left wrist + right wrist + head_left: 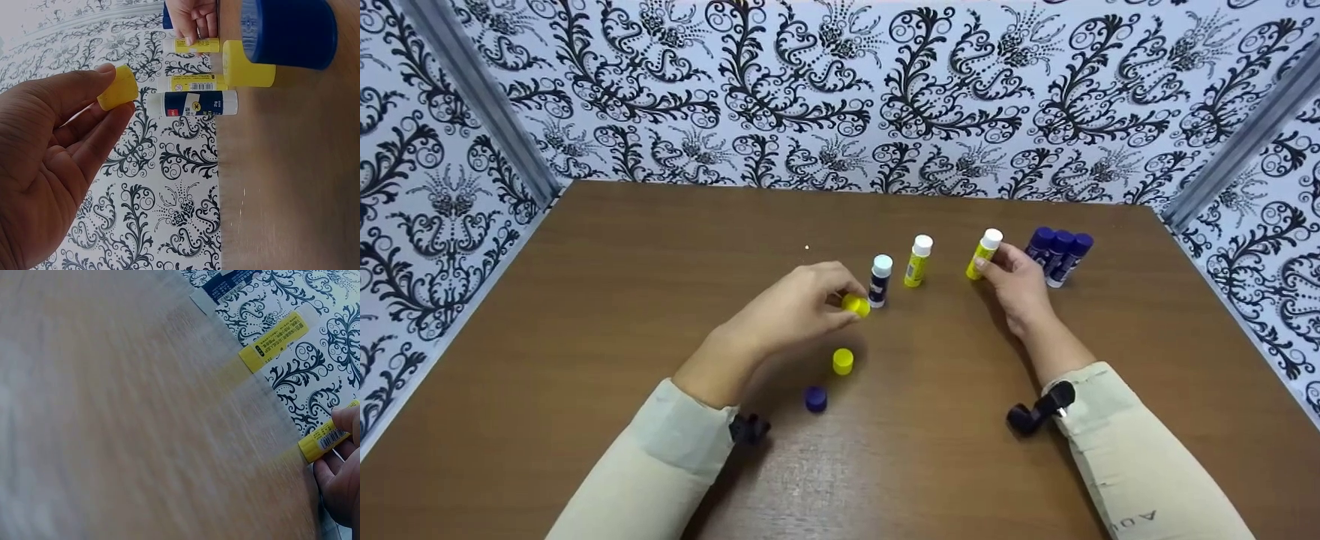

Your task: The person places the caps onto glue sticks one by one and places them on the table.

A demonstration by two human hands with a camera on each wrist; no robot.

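Note:
Between thumb and fingers my left hand pinches a yellow cap, held above the table. My right hand grips an uncapped yellow glue stick that stands upright, its white top bare. Left of it stand another uncapped yellow glue stick and an uncapped dark blue glue stick, the latter just beyond my left fingertips in the head view. A second yellow cap and a dark blue cap sit on the table nearer to me.
Several capped blue glue sticks stand close together just right of my right hand. The brown table meets patterned walls at the back and sides. Dark wrist cameras stick out from the sleeves.

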